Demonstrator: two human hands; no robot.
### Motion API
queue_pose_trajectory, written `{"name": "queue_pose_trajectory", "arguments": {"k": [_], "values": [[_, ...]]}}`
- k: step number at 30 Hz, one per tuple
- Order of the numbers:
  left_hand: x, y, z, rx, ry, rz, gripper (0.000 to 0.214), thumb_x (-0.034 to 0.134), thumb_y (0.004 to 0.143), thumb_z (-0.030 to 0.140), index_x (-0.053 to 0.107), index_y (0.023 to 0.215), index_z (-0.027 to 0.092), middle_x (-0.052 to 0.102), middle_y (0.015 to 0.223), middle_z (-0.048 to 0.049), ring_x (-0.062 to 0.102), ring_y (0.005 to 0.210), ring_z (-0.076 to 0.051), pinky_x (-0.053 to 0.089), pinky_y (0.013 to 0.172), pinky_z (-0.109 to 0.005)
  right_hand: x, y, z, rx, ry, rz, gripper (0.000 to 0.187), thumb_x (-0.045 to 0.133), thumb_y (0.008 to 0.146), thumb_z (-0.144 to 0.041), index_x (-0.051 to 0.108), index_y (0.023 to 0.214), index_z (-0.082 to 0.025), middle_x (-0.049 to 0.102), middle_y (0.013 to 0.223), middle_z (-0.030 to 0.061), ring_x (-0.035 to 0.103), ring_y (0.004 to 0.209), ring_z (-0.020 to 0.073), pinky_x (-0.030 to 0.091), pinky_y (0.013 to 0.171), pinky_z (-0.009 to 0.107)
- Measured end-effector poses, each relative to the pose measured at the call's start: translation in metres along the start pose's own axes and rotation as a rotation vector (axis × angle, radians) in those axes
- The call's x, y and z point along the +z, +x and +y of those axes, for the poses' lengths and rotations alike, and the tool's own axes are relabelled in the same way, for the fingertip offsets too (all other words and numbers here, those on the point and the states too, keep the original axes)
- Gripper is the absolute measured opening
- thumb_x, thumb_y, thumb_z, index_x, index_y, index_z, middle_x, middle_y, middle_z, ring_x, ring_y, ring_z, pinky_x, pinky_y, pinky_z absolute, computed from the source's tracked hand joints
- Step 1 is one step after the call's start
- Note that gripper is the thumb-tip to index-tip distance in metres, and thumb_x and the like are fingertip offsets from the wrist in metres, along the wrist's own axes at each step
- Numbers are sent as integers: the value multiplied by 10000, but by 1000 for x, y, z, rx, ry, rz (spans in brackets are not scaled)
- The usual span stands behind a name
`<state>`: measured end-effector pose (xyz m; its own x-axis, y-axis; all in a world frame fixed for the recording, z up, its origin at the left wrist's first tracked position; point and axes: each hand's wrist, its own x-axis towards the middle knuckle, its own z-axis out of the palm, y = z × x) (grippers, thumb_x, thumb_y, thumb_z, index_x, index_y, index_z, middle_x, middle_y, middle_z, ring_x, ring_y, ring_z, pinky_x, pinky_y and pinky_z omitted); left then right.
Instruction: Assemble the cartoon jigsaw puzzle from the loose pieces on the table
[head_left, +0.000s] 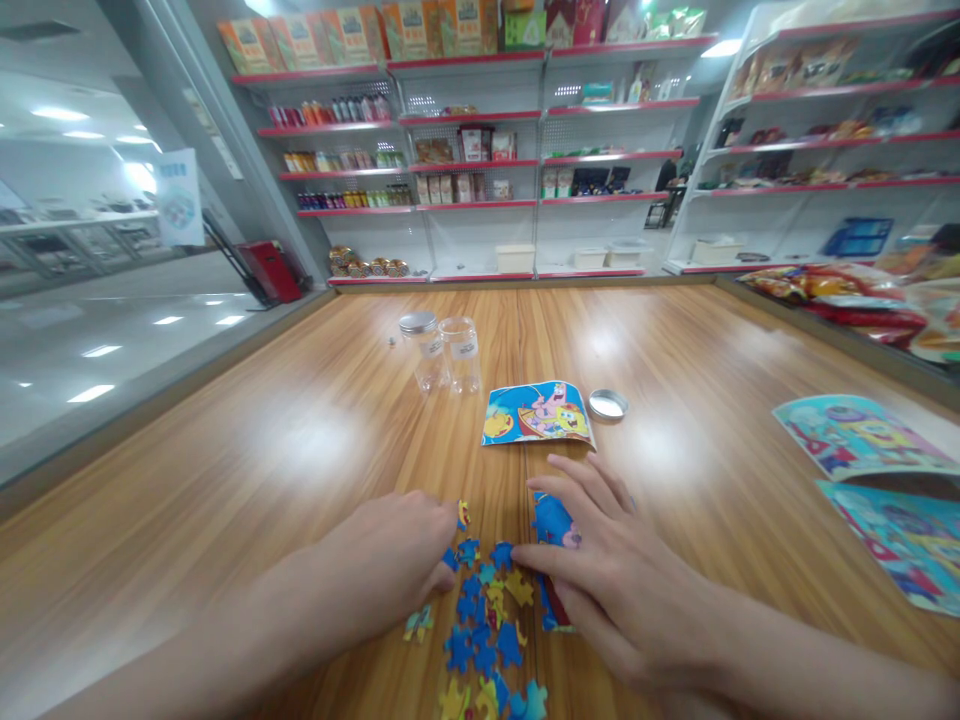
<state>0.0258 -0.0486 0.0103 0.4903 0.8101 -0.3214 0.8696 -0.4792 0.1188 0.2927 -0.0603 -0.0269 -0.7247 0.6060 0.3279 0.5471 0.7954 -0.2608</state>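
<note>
Puzzle pieces (pixel 486 612) lie loose on the tabletop (pixel 300 430) between both hands, nearer the person than the picture card (pixel 537 412). Left hand (pixel 390 560) curls, fingers pinching one piece; right hand (pixel 600 560) presses flat, fingers spread, on a joined section (pixel 553 522).

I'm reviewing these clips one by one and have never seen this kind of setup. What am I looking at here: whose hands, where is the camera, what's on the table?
There is no machine here. One picture comes from a camera worn on a person's head, looking forward and down, so the two bare hands at the bottom are that person's own. The left hand pinches a small jigsaw piece at its fingertips. The right hand lies flat over a partly assembled patch of puzzle. Between and below them lie loose puzzle pieces, mostly blue and yellow, on a wooden table. Further back are a cartoon reference picture, a loose metal lid, and two clear jars, one capped, one open. More cartoon sheets lie to the right. Shop shelves fill the background.
</note>
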Motion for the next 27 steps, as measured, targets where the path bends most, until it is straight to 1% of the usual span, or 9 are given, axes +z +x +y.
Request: {"name": "queue_pose_trajectory", "arguments": {"k": [3,5,9,12,15,17,20,24,27], "values": [[1,0,-3,22,7,3,106,581,827,220,663,888,193,709,894,-75,680,814,-264,461,686,-351,-1,-1,-2,-11,-10,-37,380,572,887,-241,640,1249,-333,404,1450,105,251,1434,403,167,1132,700],[0,1,-5,42,-7,-6,112,560,824,217,654,879,190,700,881,-72,665,792,-247,448,675,-339,-1,-1,-1,-26,2,-24,375,573,880,-227,645,1236,-322,421,1430,106,270,1424,391,186,1134,685],[-3,3,-7,63,-57,-1,78,590,768,212,631,832,191,674,824,-43,613,718,-202,385,606,-293,2,0,3,-8,56,81,366,573,837,-149,668,1172,-259,482,1336,114,362,1353,344,254,1134,620],[-6,6,-7,56,-117,26,41,583,780,202,623,790,202,659,771,-13,588,695,-182,348,585,-274,6,0,8,35,78,188,343,559,822,-110,679,1126,-214,516,1273,125,404,1306,327,306,1113,589],[-11,12,-6,43,-264,52,37,606,800,212,643,795,211,645,719,20,568,653,-148,342,575,-249,9,0,12,98,61,273,299,537,833,-92,697,1063,-197,535,1243,133,430,1268,322,349,1072,574],[-12,19,-4,35,-371,112,40,622,815,229,655,810,208,624,686,33,542,620,-127,343,567,-235,11,0,14,127,48,292,285,528,839,-86,705,1034,-194,544,1231,135,443,1249,320,365,1051,567],[-7,31,-2,48,-493,211,63,639,832,250,663,818,194,603,681,35,515,615,-117,358,568,-226,12,0,13,138,50,293,278,528,842,-86,710,1024,-191,548,1218,137,454,1227,316,383,1028,552],[8,43,-1,108,-670,224,79,636,852,244,677,888,187,624,730,22,529,635,-114,391,577,-220,13,1,13,147,62,292,275,523,849,-84,713,1014,-194,550,1206,134,455,1218,310,387,1021,542],[17,49,0,127,-785,279,131,645,874,300,683,887,176,605,697,21,509,621,-108,385,568,-214,13,1,13,149,68,297,280,529,836,-74,714,1007,-197,553,1202,129,455,1219,308,384,1026,542]]}}
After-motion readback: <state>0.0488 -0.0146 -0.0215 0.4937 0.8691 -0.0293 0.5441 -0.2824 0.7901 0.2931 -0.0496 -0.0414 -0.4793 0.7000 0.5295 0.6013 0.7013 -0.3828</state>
